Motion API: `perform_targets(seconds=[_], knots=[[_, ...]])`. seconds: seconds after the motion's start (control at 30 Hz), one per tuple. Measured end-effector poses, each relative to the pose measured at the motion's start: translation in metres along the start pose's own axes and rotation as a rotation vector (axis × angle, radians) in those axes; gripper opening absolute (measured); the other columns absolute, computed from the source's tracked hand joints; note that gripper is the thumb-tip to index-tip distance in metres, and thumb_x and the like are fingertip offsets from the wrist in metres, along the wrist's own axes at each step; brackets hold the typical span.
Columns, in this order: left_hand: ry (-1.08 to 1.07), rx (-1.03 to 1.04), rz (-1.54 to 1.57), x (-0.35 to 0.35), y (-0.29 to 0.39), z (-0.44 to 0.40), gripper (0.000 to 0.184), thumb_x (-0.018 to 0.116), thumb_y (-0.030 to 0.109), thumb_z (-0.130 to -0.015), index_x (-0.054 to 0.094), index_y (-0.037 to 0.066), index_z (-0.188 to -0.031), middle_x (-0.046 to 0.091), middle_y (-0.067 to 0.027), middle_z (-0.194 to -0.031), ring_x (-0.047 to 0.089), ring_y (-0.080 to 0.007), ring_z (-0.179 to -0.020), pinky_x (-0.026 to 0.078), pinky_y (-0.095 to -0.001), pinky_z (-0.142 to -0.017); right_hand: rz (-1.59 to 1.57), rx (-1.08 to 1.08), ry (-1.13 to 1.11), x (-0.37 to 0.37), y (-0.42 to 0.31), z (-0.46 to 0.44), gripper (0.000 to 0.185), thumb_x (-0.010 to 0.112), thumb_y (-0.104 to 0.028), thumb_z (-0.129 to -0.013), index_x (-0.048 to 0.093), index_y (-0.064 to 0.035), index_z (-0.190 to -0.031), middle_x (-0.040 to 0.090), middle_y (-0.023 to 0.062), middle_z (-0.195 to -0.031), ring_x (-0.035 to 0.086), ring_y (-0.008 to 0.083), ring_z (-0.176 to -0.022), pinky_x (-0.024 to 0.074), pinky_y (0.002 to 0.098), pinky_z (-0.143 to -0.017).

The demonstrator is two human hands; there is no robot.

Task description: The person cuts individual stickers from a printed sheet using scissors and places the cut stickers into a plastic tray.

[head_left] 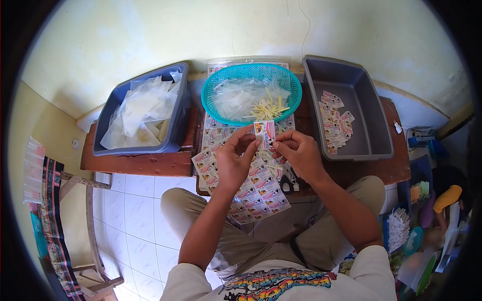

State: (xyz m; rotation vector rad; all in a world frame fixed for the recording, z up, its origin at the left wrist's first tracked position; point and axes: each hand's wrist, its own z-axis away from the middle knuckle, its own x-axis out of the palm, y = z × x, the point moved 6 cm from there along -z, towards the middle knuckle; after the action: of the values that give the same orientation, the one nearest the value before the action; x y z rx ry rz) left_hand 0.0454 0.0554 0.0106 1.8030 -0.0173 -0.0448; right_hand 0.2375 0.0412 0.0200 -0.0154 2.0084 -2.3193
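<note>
Both hands hold one small printed label (264,131) upright above the bench. My left hand (235,158) pinches its lower left edge between thumb and fingers. At its lower right edge, my right hand (300,153) has fingers and thumb closed on it. Beneath the hands lie uncut label sheets (256,198), hanging over the front edge towards the lap. Black-handled scissors (286,184) rest just below my right hand, partly hidden. Just beyond the label stands a turquoise mesh basket (207,103) with clear plastic bags (241,98) and thin yellow strips (271,109).
On the left, a grey bin (103,125) contains whitish plastic bags (143,108). A second grey bin (369,108) on the right holds loose cut labels (334,123). Both stand on the brown wooden bench (135,163) against the wall. Another person (449,195) is at far right.
</note>
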Motion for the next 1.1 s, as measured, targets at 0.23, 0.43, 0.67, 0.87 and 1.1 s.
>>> perform_targets(seconds=[0.23,0.43,0.67,0.87,1.1], knots=[[0.004,-0.194,0.176,-0.001,-0.012,0.004,0.028,0.078,0.006,-0.100,0.072,-0.006,-0.123,0.080,-0.0127,-0.106,0.075,-0.0133,-0.090,0.064,-0.0295,-0.078,0.075,-0.032,0.020,0.002,-0.001,0.001,0.017,0.076,-0.010,-0.099,0.075,0.0033,-0.109,0.082,0.0104,-0.092,0.081,0.0144,-0.083,0.0621,0.0265,-0.069],[-0.001,-0.220,0.198,-0.002,-0.015,0.006,0.025,0.078,0.007,-0.100,0.073,-0.006,-0.121,0.080,-0.0128,-0.105,0.075,-0.0137,-0.089,0.065,-0.0288,-0.076,0.156,-0.007,-0.002,0.005,-0.005,0.005,0.019,0.075,-0.010,-0.101,0.072,0.0030,-0.114,0.081,0.0091,-0.095,0.078,0.0128,-0.085,0.0594,0.0260,-0.068],[0.039,-0.239,0.243,-0.010,-0.018,0.006,0.025,0.077,0.008,-0.101,0.072,-0.008,-0.119,0.080,-0.0136,-0.105,0.075,-0.0135,-0.090,0.065,-0.0286,-0.076,0.339,-0.144,0.019,-0.001,-0.002,0.016,0.027,0.076,-0.012,-0.099,0.072,0.0004,-0.123,0.081,0.0123,-0.099,0.078,0.0149,-0.083,0.0604,0.0286,-0.068],[0.065,-0.224,0.259,-0.016,-0.016,0.006,0.026,0.078,0.010,-0.101,0.073,-0.008,-0.119,0.080,-0.0133,-0.106,0.075,-0.0135,-0.090,0.064,-0.0286,-0.076,1.012,-0.211,-0.077,-0.004,0.020,0.044,0.055,0.081,-0.021,-0.092,0.064,-0.0029,-0.141,0.072,0.0224,-0.120,0.077,0.0392,-0.103,0.0627,0.0502,-0.086],[0.071,-0.204,0.243,-0.015,-0.010,0.005,0.026,0.078,0.009,-0.100,0.073,-0.008,-0.118,0.080,-0.0144,-0.107,0.076,-0.0142,-0.090,0.065,-0.0293,-0.076,1.245,-0.085,-0.152,0.002,0.055,0.060,0.075,0.080,-0.019,-0.088,0.048,-0.0059,-0.154,0.059,0.0258,-0.140,0.070,0.0477,-0.112,0.0604,0.0544,-0.093]])
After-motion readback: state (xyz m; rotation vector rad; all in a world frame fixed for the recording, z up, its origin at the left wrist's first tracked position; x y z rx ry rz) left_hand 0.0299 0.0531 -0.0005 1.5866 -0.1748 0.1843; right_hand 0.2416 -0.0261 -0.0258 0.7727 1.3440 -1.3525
